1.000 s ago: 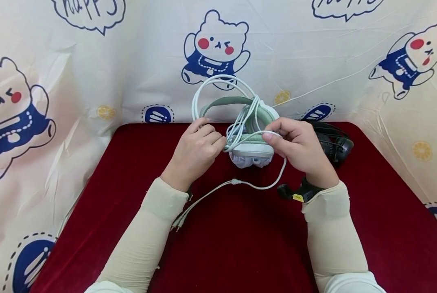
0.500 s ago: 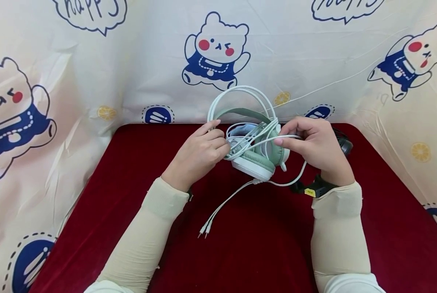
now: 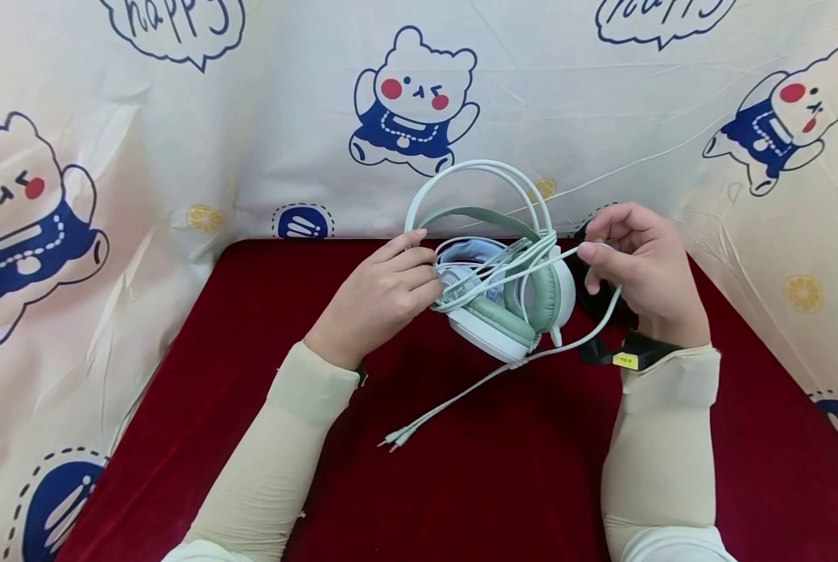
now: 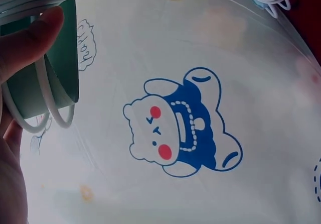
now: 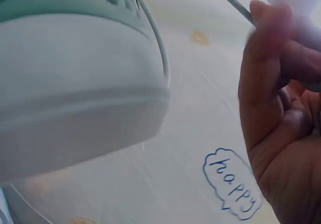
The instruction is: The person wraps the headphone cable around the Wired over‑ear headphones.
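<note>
White headphones with green ear pads [image 3: 544, 300] hang tilted above the red table in the head view. My left hand [image 3: 384, 300] grips their left side, where the wire headband meets the wound cable. My right hand [image 3: 647, 265] pinches the white cable [image 3: 565, 254] between thumb and forefinger, to the right of the headphones. Several turns of cable still wrap across both ear cups. Its free end droops under them to two plugs [image 3: 393, 441]. The left wrist view shows my thumb over the green headband strap [image 4: 65, 58]; a white ear cup [image 5: 75, 63] fills the right wrist view's left side.
Dark headphones [image 3: 601, 308] lie at the table's right rear, mostly hidden behind my right hand. The red tablecloth [image 3: 503, 484] reaches back to a white printed curtain [image 3: 285, 117], which encloses the rear and both sides.
My right hand has moved right, drawing the pinched cable out to a taut line. The headphones have shifted right and tilted in my left hand. The plugs have swung right.
</note>
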The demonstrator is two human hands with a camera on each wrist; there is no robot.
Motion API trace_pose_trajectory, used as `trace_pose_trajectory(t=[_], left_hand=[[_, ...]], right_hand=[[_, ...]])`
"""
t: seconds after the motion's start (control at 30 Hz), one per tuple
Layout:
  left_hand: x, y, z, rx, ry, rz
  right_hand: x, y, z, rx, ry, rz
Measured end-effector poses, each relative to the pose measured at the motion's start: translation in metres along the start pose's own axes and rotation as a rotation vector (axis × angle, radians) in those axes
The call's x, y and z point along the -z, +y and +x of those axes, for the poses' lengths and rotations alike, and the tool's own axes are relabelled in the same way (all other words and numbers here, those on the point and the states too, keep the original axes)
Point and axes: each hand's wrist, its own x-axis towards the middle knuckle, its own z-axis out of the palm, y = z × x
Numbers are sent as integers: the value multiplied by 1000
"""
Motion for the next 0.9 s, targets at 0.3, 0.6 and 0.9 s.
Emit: trace_pose_trajectory(t=[0.3, 0.6, 0.9], left_hand=[[2, 0, 0, -5, -4, 5], [2, 2, 0, -20, 3, -19], [5, 3, 1, -25, 7, -21]], right_hand=[[9, 6, 1, 55, 117, 50], [5, 13, 7, 66, 285, -119], [10, 20, 9, 34, 300, -58]])
